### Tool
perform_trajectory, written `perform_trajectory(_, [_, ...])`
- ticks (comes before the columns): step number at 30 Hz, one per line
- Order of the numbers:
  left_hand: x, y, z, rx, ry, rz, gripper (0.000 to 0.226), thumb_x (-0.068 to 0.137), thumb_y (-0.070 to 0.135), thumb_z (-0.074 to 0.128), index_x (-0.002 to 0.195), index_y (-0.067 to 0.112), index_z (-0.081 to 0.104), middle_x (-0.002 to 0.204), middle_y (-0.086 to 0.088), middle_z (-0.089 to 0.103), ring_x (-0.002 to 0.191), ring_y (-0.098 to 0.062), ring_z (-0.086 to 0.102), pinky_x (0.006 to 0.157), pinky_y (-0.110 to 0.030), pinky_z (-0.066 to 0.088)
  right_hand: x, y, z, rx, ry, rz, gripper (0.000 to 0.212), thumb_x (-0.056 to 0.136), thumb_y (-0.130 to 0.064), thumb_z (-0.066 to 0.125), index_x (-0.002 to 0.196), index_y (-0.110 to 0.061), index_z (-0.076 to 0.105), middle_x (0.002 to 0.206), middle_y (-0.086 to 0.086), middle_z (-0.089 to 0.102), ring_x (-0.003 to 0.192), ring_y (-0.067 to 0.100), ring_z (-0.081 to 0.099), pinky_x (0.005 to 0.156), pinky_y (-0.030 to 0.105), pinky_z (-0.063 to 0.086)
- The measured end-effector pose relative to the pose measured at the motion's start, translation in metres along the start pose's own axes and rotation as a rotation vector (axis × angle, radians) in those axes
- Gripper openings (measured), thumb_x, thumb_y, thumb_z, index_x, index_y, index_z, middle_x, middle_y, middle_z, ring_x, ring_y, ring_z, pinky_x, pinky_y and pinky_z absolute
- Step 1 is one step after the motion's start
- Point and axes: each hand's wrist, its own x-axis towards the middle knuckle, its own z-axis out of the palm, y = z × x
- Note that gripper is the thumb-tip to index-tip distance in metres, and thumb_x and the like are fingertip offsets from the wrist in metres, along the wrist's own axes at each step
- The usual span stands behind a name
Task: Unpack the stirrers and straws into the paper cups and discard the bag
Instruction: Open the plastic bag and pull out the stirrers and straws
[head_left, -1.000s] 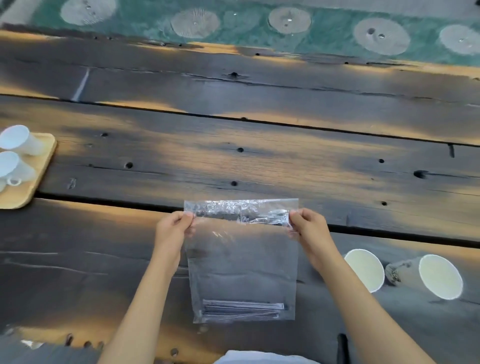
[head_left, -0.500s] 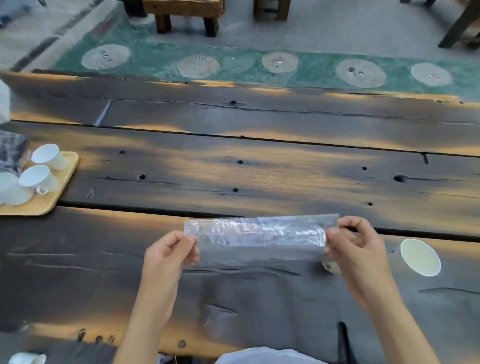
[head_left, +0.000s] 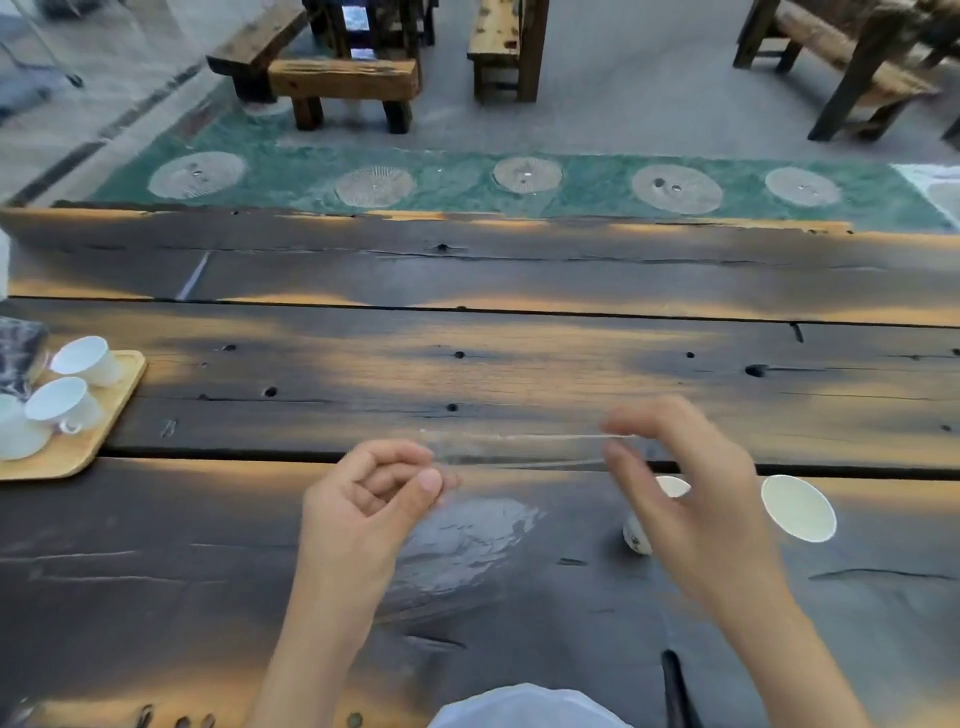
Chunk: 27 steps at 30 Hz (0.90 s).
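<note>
Dark plank table (head_left: 519, 364) — two paper cups (head_left: 798, 508); both hands (head_left: 363, 499) pinching one clear bag (head_left: 467, 545).

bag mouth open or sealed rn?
Cannot tell. The bag is stretched edge-on between left hand and right hand, both pinching its top edge; motion blur hides the seal.

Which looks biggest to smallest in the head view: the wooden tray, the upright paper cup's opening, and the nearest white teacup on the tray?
1. wooden tray, though the frame's left edge cuts it off.
2. and 3. upright paper cup and nearest white teacup: they look about alike, so I won't rank them.
</note>
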Motion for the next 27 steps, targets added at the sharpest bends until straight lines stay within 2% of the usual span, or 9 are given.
perform_trajectory(3, [-0.001, 0.0, 0.011, 0.003, -0.072, 0.003, 0.008, 0.069, 0.01, 0.075, 0.077, 0.009, 0.074, 0.071, -0.015, 0.075, 0.063, -0.015, 0.069, 0.063, -0.019, 0.055, 0.008, -0.028, 0.02, 0.087, -0.225, -0.16, 0.011, 0.092, -0.015, 0.061, 0.096, -0.008, 0.068, 0.104, -0.001, 0.065, 0.101, 0.016, 0.06, 0.089, 0.02, 0.043])
perform_trajectory(5, [-0.004, 0.002, 0.016, 0.014, -0.108, -0.015, 0.009, 0.068, 0.015, 0.077, 0.077, 0.012, 0.076, 0.07, -0.013, 0.075, 0.063, -0.015, 0.068, 0.062, -0.021, 0.055, 0.012, -0.035, 0.03, 0.12, -0.369, -0.118, 0.017, 0.095, -0.02, 0.061, 0.11, -0.014, 0.063, 0.115, -0.005, 0.063, 0.112, 0.009, 0.056, 0.095, 0.018, 0.041])
perform_trajectory(7, [-0.006, 0.005, 0.017, 0.018, -0.113, -0.022, 0.011, 0.069, 0.018, 0.077, 0.079, 0.014, 0.077, 0.069, -0.012, 0.074, 0.062, -0.015, 0.068, 0.06, -0.02, 0.054, 0.016, -0.037, 0.035, 0.203, -0.456, 0.011, 0.02, 0.096, -0.025, 0.061, 0.115, -0.025, 0.055, 0.112, -0.013, 0.063, 0.113, 0.005, 0.056, 0.094, 0.017, 0.041])
perform_trajectory(10, [-0.007, 0.004, 0.012, -0.006, -0.119, -0.061, 0.012, 0.069, 0.015, 0.077, 0.081, 0.011, 0.077, 0.075, -0.015, 0.076, 0.069, -0.02, 0.07, 0.065, -0.023, 0.057, 0.024, -0.04, 0.037, 0.403, -0.436, 0.191, 0.018, 0.093, -0.014, 0.065, 0.096, -0.026, 0.051, 0.086, -0.012, 0.063, 0.086, 0.007, 0.061, 0.076, 0.023, 0.048])
perform_trajectory(14, [-0.011, 0.003, 0.006, 0.051, -0.192, -0.106, 0.012, 0.07, 0.012, 0.08, 0.082, 0.009, 0.078, 0.075, -0.009, 0.076, 0.07, -0.015, 0.069, 0.067, -0.024, 0.056, 0.028, -0.04, 0.036, 0.489, -0.38, 0.208, 0.019, 0.09, -0.003, 0.066, 0.084, -0.015, 0.053, 0.072, -0.01, 0.055, 0.065, 0.005, 0.05, 0.062, 0.02, 0.042])
perform_trajectory(17, [-0.012, 0.002, 0.007, 0.07, -0.194, -0.067, 0.009, 0.075, 0.02, 0.078, 0.082, 0.015, 0.08, 0.073, -0.005, 0.074, 0.07, -0.013, 0.067, 0.067, -0.024, 0.055, 0.029, -0.039, 0.032, 0.438, -0.391, 0.183, 0.017, 0.088, -0.005, 0.069, 0.082, -0.016, 0.057, 0.074, -0.003, 0.061, 0.066, 0.013, 0.053, 0.063, 0.024, 0.045])
perform_trajectory(21, [-0.012, 0.004, 0.011, 0.007, -0.213, -0.022, 0.015, 0.08, 0.02, 0.074, 0.089, 0.008, 0.078, 0.071, -0.002, 0.071, 0.069, -0.009, 0.064, 0.065, -0.018, 0.051, 0.025, -0.035, 0.024, 0.324, -0.444, 0.121, 0.009, 0.086, -0.025, 0.071, 0.085, -0.018, 0.067, 0.085, -0.004, 0.068, 0.079, 0.017, 0.062, 0.072, 0.037, 0.051])
perform_trajectory(24, [-0.012, 0.007, 0.015, -0.005, -0.239, 0.006, 0.016, 0.084, 0.013, 0.073, 0.091, -0.001, 0.075, 0.069, -0.001, 0.071, 0.068, -0.006, 0.064, 0.064, -0.017, 0.051, 0.021, -0.032, 0.021, 0.287, -0.472, 0.087, 0.018, 0.084, -0.029, 0.075, 0.093, -0.016, 0.068, 0.095, -0.004, 0.068, 0.087, 0.019, 0.063, 0.075, 0.036, 0.052])
perform_trajectory(27, [-0.011, 0.006, 0.018, 0.042, -0.259, 0.042, 0.016, 0.083, 0.016, 0.069, 0.089, 0.002, 0.075, 0.069, 0.002, 0.071, 0.068, -0.006, 0.063, 0.064, -0.019, 0.052, 0.018, -0.032, 0.022, 0.269, -0.457, 0.063, 0.019, 0.084, -0.028, 0.075, 0.094, -0.014, 0.068, 0.097, -0.005, 0.066, 0.089, 0.016, 0.062, 0.075, 0.03, 0.051])
